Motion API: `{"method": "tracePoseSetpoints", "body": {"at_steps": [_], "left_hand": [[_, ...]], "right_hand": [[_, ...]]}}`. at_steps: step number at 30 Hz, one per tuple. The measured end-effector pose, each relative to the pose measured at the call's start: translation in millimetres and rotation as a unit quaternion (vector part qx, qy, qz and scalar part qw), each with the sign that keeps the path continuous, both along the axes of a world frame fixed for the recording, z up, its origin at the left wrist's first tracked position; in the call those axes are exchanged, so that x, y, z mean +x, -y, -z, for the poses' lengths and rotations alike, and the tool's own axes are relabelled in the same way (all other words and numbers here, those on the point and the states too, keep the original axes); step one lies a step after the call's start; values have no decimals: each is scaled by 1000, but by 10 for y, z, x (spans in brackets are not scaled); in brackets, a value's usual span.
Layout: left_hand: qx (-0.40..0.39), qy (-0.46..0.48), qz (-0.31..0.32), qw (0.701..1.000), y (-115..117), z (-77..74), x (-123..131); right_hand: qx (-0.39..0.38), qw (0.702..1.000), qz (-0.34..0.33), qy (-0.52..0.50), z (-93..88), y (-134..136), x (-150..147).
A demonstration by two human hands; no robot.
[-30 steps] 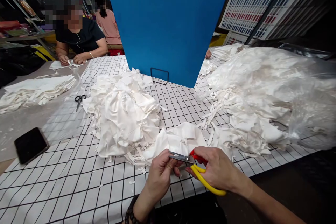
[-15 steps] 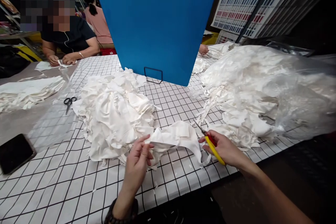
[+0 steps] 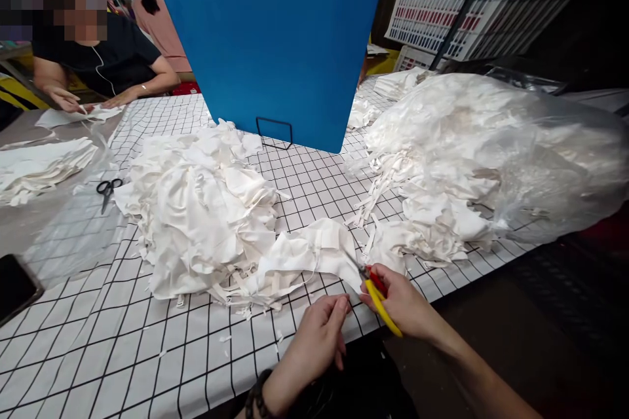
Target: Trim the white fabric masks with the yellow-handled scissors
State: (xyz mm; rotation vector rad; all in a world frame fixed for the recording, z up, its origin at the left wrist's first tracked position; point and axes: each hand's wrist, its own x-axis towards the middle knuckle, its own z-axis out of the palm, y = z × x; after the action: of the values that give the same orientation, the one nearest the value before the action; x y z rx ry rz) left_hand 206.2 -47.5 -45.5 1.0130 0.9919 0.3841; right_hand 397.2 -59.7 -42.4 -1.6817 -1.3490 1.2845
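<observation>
My right hand (image 3: 405, 308) is closed around scissors (image 3: 382, 309) with red and yellow handles. Their blades point up and left over the right end of a white fabric piece (image 3: 322, 255). The piece lies spread on the grid-patterned cloth, with a small square patch and a thin strip across it. My left hand (image 3: 317, 334) pinches at the piece's lower right corner, close to the scissors; the exact bit between the fingertips is mostly hidden. A large heap of white fabric pieces (image 3: 196, 216) lies to the left, and another white pile (image 3: 432, 222) to the right.
A blue panel (image 3: 275, 39) on a wire stand (image 3: 274, 133) rises at the back. A clear plastic bag (image 3: 550, 150) bulges at right. Black scissors (image 3: 108, 190) and a phone (image 3: 17, 285) lie at left. Across the table a co-worker (image 3: 98, 72) handles white fabric.
My left hand has let go of the fabric piece's left end and moved right to its lower right corner. The scissors' blades have come down onto that end. The view has shifted slightly right.
</observation>
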Motion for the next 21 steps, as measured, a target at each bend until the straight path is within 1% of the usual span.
{"method": "tracePoseSetpoints", "body": {"at_steps": [2,4,6,9,11,12,13,15,16,17,18,19,21], "left_hand": [[-41,61,-21,997,-25,29,145],[-67,101,-60,991,-60,9,232],[-60,107,-104,987,-89,-13,269],[-38,112,-143,983,-109,-1,249],[-38,137,-148,979,-111,11,203],[-44,151,-144,977,-110,7,173],[-52,162,-140,976,-108,-7,142],[-61,176,-132,974,-105,-56,77],[-62,184,-132,972,-104,-86,47],[-64,193,-133,970,-104,-113,20],[-66,202,-132,968,-105,-135,-2],[-71,207,-130,967,-108,-150,-20],[-73,211,-128,966,-118,-160,-40]], "right_hand": [[10,996,16,-90,8,17,-35],[26,991,28,-131,-15,44,-70],[35,992,31,-120,-57,76,-95],[49,995,46,-75,-129,84,-91],[80,995,56,-36,-184,37,-73],[97,994,42,-19,-214,-4,-67],[110,994,9,-6,-245,-55,-67],[124,989,-80,5,-296,-173,-85],[124,986,-112,2,-312,-233,-102],[127,984,-126,-4,-319,-288,-122],[133,984,-120,-14,-314,-337,-144],[144,984,-99,-27,-299,-377,-168],[180,981,-38,-57,-240,-426,-220]]}}
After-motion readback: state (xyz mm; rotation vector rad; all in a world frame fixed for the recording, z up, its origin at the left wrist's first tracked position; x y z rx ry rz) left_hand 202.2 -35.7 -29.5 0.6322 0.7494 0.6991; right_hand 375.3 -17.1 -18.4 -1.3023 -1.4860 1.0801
